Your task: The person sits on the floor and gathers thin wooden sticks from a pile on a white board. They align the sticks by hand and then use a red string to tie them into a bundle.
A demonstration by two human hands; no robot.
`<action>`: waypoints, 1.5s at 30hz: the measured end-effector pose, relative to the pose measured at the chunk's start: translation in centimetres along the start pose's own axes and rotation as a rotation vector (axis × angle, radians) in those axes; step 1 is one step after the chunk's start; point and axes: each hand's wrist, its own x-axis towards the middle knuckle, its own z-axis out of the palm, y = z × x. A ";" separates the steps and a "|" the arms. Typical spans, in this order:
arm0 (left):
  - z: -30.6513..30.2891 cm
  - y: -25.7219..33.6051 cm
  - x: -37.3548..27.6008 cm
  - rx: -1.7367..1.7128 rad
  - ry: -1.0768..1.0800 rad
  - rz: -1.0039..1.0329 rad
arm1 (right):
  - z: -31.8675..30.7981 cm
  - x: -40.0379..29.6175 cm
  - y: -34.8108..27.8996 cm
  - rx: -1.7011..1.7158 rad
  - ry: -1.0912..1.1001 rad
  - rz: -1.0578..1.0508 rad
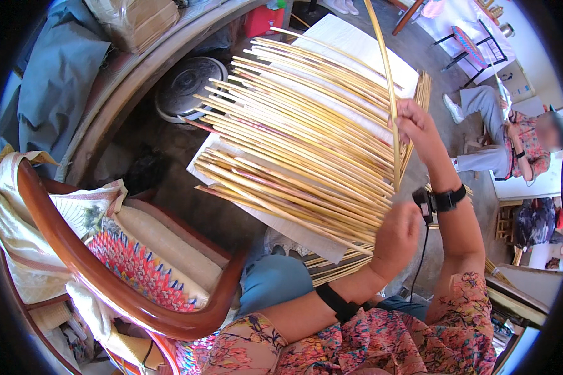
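Observation:
Many slender straw-yellow plant stalks (291, 122) lie side by side across a low white tabletop (333, 35), some with reddish streaks. My right hand (415, 122) is closed around one longer stalk (388, 65), held crosswise over the near ends of the others. That stalk reaches past the table's far edge, and its lower end stops close to my left hand (398, 232). Fingers curled and motion-blurred, my left hand is over the near ends of the lower stalks. Whether it grips anything cannot be made out.
A curved wooden armchair (122, 281) with a colourful woven cushion (140, 272) stands left. Behind the table are a dark-lidded round container (192, 86) and a red box (264, 21). More stalks (422, 91) lie by the right edge. A seated person (521, 140) is at the right; a cable (420, 267) hangs from my right wrist.

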 end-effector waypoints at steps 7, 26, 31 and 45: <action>0.1 -1.1 0.1 -0.243 -0.004 -0.302 | 0.6 -8.2 -1.7 0.265 -0.196 0.157; -0.2 -2.2 -2.4 0.224 -0.262 -0.265 | -16.5 -10.5 -5.5 0.270 0.664 -0.170; -0.3 0.9 -1.6 0.433 -0.046 0.218 | -25.5 -14.2 -1.8 0.265 0.885 -0.221; 0.6 -2.7 -6.9 0.781 -1.492 0.144 | -7.0 -2.8 16.4 0.794 0.880 0.181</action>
